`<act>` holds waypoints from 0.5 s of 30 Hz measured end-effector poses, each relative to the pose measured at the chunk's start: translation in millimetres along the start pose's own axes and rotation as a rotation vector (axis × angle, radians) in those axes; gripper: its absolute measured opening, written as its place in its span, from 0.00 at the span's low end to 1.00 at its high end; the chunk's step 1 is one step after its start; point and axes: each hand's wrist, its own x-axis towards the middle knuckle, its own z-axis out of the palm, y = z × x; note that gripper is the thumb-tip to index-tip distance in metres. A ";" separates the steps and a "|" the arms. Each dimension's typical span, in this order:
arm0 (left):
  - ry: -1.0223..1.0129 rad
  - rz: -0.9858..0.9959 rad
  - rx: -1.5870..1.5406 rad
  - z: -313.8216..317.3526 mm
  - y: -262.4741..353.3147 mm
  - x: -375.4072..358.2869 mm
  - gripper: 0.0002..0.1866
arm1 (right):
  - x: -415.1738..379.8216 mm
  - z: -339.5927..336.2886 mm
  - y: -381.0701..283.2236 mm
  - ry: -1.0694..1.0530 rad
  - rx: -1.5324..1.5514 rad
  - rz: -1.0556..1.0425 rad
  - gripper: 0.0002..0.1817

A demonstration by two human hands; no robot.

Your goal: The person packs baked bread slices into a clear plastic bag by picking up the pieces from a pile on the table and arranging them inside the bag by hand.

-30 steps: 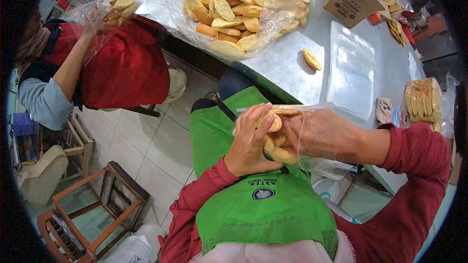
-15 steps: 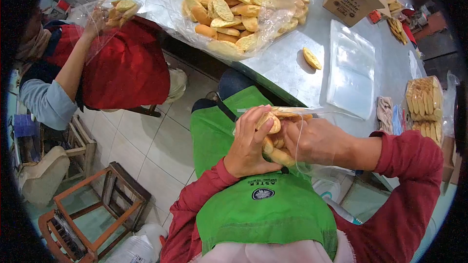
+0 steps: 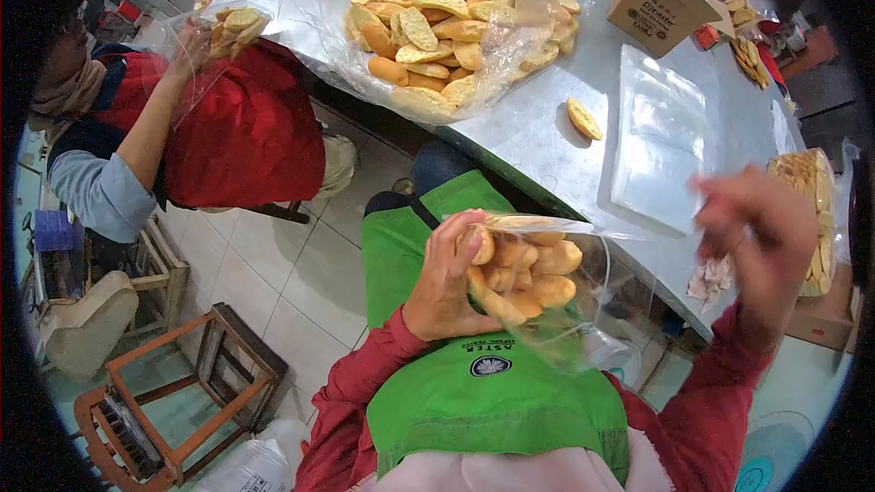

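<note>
My left hand is wrapped round one side of a clear plastic bag in front of my apron. Inside the bag are several halved bread rolls, packed side by side, with the bag's mouth toward the right. My right hand is raised away from the bag, above the table's right side. It is blurred, but its fingers look apart and nothing shows in them. Closest to it on the table lies a stack of flat clear plastic bags.
A big open plastic bag of halved rolls sits on the metal table, with one loose half roll nearby. A cardboard box stands behind. Packed bread is at right. A person in a red apron sits left, holding a bag.
My right hand has come out of the plastic bag and moved right and up, over the table edge. The rolls in the bag now show more fully, still held by my left hand.
</note>
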 end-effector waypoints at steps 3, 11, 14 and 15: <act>0.002 0.003 -0.006 -5.9 -5.6 -6.0 0.67 | 34.3 15.8 69.8 0.217 0.009 0.057 0.10; 0.055 -0.219 -0.135 -7.0 -34.2 -37.8 0.64 | 77.1 122.7 221.4 -0.117 -0.666 -0.032 0.27; 0.082 -0.295 -0.168 -0.7 -45.8 -48.6 0.63 | 82.4 130.4 229.9 -0.246 -0.743 0.007 0.29; 0.064 -0.270 -0.123 -0.7 -43.0 -44.7 0.63 | 80.8 129.5 228.6 -0.188 -0.735 -0.002 0.28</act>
